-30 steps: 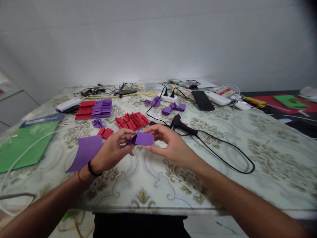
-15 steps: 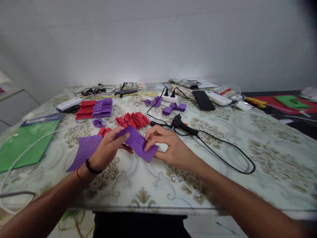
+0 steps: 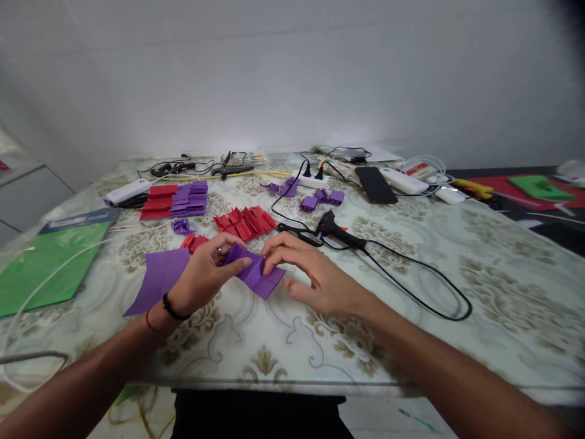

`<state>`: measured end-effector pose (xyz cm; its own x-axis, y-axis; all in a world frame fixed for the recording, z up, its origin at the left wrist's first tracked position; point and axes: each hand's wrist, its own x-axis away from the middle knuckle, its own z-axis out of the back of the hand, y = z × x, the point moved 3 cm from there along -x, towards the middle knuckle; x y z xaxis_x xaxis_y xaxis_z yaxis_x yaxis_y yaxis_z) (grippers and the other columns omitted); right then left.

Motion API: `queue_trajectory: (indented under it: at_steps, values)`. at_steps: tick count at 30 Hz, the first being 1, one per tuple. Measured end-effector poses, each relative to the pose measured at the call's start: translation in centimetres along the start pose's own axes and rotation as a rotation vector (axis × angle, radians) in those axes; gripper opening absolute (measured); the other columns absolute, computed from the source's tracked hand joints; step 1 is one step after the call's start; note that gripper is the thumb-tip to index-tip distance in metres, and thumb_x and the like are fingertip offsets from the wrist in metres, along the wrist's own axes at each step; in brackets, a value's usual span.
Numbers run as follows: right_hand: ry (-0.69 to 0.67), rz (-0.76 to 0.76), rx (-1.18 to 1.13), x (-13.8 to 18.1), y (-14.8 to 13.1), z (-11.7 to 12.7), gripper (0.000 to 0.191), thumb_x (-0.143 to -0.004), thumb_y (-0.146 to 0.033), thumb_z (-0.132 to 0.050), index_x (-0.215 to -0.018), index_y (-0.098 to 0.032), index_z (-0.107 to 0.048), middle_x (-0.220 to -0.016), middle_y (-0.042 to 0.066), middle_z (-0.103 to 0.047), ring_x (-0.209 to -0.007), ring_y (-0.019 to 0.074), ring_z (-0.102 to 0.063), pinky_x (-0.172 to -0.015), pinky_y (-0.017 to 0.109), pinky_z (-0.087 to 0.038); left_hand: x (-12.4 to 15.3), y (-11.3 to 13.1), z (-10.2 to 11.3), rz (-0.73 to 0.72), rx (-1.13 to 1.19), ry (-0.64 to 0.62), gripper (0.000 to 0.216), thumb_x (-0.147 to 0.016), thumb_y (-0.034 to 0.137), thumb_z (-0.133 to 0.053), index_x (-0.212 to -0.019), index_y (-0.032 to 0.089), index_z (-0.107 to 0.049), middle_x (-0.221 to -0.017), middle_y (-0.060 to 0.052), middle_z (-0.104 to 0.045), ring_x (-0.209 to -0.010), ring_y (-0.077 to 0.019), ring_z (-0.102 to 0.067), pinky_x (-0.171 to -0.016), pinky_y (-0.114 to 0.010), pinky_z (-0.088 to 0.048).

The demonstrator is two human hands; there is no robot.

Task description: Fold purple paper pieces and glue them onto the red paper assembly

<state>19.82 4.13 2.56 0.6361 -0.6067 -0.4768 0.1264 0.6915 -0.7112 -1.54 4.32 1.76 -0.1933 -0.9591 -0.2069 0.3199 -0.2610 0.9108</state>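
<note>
Worktop (image 3: 329, 353), floral-patterned, before a pale wall (image 3: 292, 79). Creased purple paper strip (image 3: 256, 274) above its near-edge side, long axis slanting far left to near right, free end toward the near edge. Pinched in left hand (image 3: 205, 274); fingertip-touched by loosely open right hand (image 3: 322, 280).

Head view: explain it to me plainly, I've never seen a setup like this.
There's no machine here, only a person's left hand and right hand, both bare. A camera worn on that person's head looks forward and down. The left hand holds a creased purple paper; the right hand's fingers are at it too. On the patterned tablecloth lie a flat purple sheet, folded red pieces, a black glue gun and a dark phone.
</note>
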Motion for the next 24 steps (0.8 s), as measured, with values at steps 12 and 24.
queue_trajectory:
  at_steps: [12,24]
  values:
    - [0.041,-0.089,0.135,0.2,0.3,-1.3,0.031,-0.084,-0.008,-0.074,-0.11,-0.022,-0.068,-0.122,0.008,-0.072,-0.111,0.0229,-0.069,-0.098,0.04,-0.056,0.3,0.2,-0.1,-0.062,-0.033,0.073,0.019,-0.082,0.028,-0.075,-0.099,0.021,-0.067,-0.074,0.003,-0.056,-0.067,-0.0142,-0.053,-0.06,-0.024,-0.042]
    - [0.179,-0.101,0.135,0.2,0.7,-0.9,0.013,-0.089,-0.01,-0.066,-0.093,-0.021,-0.07,-0.099,0.004,-0.078,-0.088,0.0175,-0.073,-0.083,0.032,-0.059,0.4,0.4,-0.3,-0.143,-0.086,-0.114,0.024,-0.09,0.021,-0.069,-0.114,0.021,-0.073,-0.111,-0.006,-0.078,-0.102,-0.0209,-0.071,-0.088,-0.031,-0.056]
